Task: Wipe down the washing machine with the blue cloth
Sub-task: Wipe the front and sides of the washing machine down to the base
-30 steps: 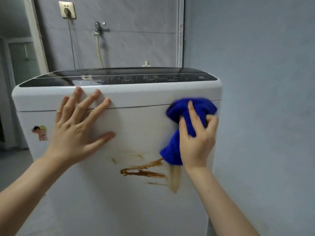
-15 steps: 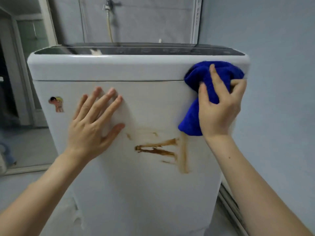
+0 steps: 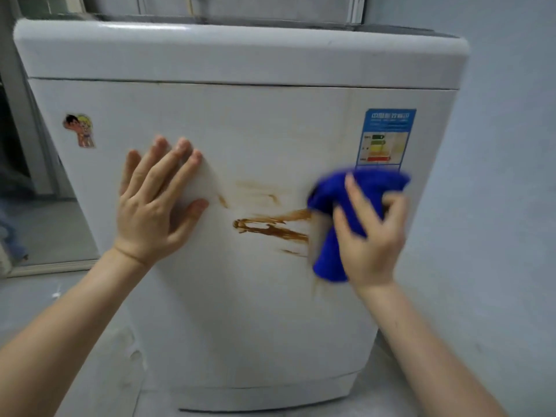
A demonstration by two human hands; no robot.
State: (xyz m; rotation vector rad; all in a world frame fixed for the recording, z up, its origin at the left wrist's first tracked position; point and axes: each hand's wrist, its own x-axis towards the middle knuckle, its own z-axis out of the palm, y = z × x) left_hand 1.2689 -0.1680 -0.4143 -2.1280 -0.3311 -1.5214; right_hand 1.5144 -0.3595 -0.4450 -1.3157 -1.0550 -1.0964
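A white top-loading washing machine (image 3: 240, 311) fills the view, its front panel facing me. Brown smears (image 3: 270, 225) streak the middle of that panel. My right hand (image 3: 371, 236) grips a bunched blue cloth (image 3: 331, 251) and holds it against the panel at the right end of the smears, just below a blue energy label (image 3: 385, 139). My left hand (image 3: 156, 203) lies flat on the panel with fingers spread, left of the smears. The cloth is blurred by motion.
A cartoon sticker (image 3: 79, 130) sits on the panel's upper left. A grey wall (image 3: 505, 176) stands close on the right. To the left is a doorway with a pale frame (image 3: 27, 130), and grey floor (image 3: 45, 311) lies below.
My right hand has carried the cloth down from the machine's top right corner to the right end of the smears, uncovering the energy label. The view has tilted downward and moved closer.
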